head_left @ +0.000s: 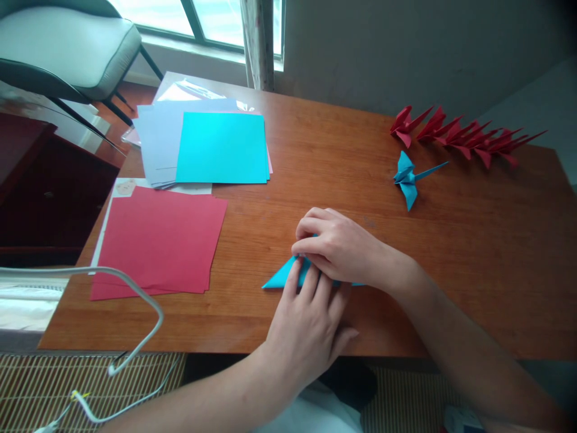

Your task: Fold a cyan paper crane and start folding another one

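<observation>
A folded sheet of blue origami paper [280, 278] lies on the wooden table in front of me, with a pointed corner showing at the left and a thin tip at the right. My left hand [311, 319] rests on it from the near side, fingers stretched forward over the paper and thumb apart. My right hand [338, 243] reaches across from the right, its bent fingers closed at the top of the paper beside the left fingertips. Most of the paper's middle is hidden under both hands.
A blue paper crane [407, 178] and several red paper cranes [466, 135] stand at the back right. Red sheets [162, 240], blue sheets [220, 147] and pale sheets [157, 141] lie on the left. A white cable [148, 294] arcs over the table's [473, 270] left front corner.
</observation>
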Available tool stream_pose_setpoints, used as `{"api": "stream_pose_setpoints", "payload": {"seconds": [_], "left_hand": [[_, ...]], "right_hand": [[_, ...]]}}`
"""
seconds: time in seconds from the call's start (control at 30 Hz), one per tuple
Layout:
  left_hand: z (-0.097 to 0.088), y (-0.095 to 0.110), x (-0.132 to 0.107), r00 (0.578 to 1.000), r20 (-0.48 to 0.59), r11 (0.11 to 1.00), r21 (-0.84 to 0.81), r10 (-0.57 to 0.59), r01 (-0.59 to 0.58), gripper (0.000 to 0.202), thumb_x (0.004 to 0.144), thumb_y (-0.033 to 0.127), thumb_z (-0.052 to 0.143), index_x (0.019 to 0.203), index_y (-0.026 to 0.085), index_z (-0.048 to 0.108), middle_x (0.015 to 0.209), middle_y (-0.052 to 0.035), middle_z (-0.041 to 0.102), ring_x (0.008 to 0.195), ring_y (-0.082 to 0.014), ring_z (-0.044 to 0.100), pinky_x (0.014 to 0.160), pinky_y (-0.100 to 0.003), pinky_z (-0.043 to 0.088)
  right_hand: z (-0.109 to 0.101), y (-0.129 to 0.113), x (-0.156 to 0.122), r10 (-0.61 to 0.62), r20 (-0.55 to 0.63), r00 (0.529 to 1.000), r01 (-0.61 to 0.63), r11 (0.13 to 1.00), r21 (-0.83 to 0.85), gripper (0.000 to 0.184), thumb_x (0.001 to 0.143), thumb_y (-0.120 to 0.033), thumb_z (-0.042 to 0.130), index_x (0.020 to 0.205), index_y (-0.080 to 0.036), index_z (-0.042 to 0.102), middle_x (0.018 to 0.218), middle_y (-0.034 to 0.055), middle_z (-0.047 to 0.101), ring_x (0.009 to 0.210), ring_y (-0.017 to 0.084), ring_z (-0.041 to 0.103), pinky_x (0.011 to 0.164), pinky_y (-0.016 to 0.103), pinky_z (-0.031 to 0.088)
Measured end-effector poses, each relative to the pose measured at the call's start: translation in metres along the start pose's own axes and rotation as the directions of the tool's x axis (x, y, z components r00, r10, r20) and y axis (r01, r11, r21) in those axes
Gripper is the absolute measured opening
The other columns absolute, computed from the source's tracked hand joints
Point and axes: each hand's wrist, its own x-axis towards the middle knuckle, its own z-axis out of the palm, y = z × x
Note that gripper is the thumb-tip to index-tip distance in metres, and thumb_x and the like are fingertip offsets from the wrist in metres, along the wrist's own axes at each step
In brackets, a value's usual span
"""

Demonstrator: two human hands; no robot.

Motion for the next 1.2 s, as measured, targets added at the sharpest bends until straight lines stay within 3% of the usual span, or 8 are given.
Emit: {"api": "stream_pose_setpoints", "payload": {"seconds": [0.53,0.77,0.97,1.2], "left_hand": [[0.001,0.001,-0.001,0.999,-0.034,1.0,0.017,0.006,-0.005,0.069,0.094,0.062,0.051,0.146,0.016,0.052,0.139,-0.017,0.062,0.135,-0.04,0.048,0.119,-0.056,0.019],[-0.001,0.003,0.002,1.0,-0.031,1.0,0.006,0.001,-0.001,0.063,0.093,0.06,0.057,0.139,0.016,0.058,0.138,-0.0163,0.063,0.132,-0.0383,0.051,0.118,-0.057,0.023],[0.0,0.004,0.001,1.0,-0.015,1.0,0.019,0.006,-0.006,0.066,0.093,0.061,0.056,0.141,0.016,0.056,0.14,-0.0169,0.062,0.132,-0.0389,0.051,0.116,-0.058,0.028],[0.0,0.004,0.001,1.0,-0.019,1.0,0.004,0.008,-0.008,0.071,0.093,0.06,0.056,0.146,0.015,0.05,0.146,-0.0183,0.057,0.136,-0.0395,0.049,0.117,-0.06,0.027]], "right_hand": [[-0.013,-0.014,0.015,0.073,0.166,0.983,-0.066,0.997,-0.048,0.018,0.094,-0.012,0.054,0.082,-0.016,0.068,0.096,0.0104,0.067,0.093,0.022,0.053,0.08,0.036,0.041],[-0.014,-0.025,0.015,0.068,0.185,0.98,-0.037,0.985,-0.169,0.014,0.091,-0.01,0.057,0.082,-0.017,0.066,0.086,0.0072,0.067,0.088,0.023,0.052,0.076,0.037,0.035],[-0.016,-0.023,0.011,0.017,0.207,0.978,0.025,0.98,-0.197,0.016,0.093,-0.014,0.059,0.082,-0.017,0.07,0.096,0.0097,0.068,0.096,0.024,0.051,0.079,0.037,0.034],[-0.012,-0.021,0.014,0.036,0.219,0.975,0.005,0.983,-0.183,0.013,0.093,-0.013,0.058,0.087,-0.015,0.069,0.099,0.0098,0.066,0.097,0.024,0.05,0.077,0.036,0.035]]}}
